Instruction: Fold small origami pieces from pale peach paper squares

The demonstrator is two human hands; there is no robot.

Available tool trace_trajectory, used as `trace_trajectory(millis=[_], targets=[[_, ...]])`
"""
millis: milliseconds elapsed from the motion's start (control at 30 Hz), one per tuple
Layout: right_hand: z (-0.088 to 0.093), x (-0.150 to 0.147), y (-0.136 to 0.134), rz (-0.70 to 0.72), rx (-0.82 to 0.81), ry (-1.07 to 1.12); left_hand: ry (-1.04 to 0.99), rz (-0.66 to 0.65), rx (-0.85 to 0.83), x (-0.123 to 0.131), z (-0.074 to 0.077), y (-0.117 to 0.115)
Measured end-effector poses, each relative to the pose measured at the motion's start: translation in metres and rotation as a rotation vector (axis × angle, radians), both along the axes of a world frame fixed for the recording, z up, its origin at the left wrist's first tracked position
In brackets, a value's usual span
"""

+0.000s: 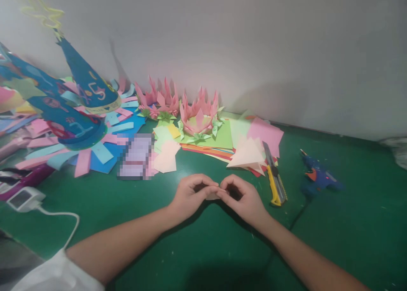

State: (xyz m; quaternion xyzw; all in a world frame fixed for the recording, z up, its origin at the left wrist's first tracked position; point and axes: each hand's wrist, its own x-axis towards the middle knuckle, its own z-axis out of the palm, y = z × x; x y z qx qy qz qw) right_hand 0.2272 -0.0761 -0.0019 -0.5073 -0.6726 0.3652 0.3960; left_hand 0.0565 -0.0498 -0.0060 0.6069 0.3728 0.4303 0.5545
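My left hand [190, 194] and my right hand [242, 198] meet over the green table [133, 223], fingers curled and pinched together on a small piece of pale pink paper [213, 193] held between them. Most of that paper is hidden by my fingers. Just beyond my hands lies a folded pale pink triangle [247, 153] on a stack of coloured paper sheets [219, 142]. A yellow utility knife [274, 176] lies right of my right hand.
Pink paper lotus flowers [199, 115] stand against the white wall. Blue paper cone hats [85, 81] and paper strips crowd the left. A blue glue gun [319, 177] lies at the right, a white charger with cable [25, 199] at the left edge.
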Motion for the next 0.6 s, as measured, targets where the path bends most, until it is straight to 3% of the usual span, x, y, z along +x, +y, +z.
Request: trace_trajectory(millis=[267, 433, 600], targets=[[-0.0021, 0.0020, 0.0005, -0.012, 0.008, -0.075, -0.046, 0.007, -0.002, -0.0010, 0.0019, -0.0003], [-0.0017, 0.0016, -0.0003, -0.031, 0.039, -0.089, 0.042, -0.015, -0.110, -0.0003, 0.0034, 0.0001], [-0.0033, 0.0013, -0.0002, -0.032, 0.046, -0.119, 0.136, -0.088, -0.013, -0.0003, 0.0020, 0.0017]])
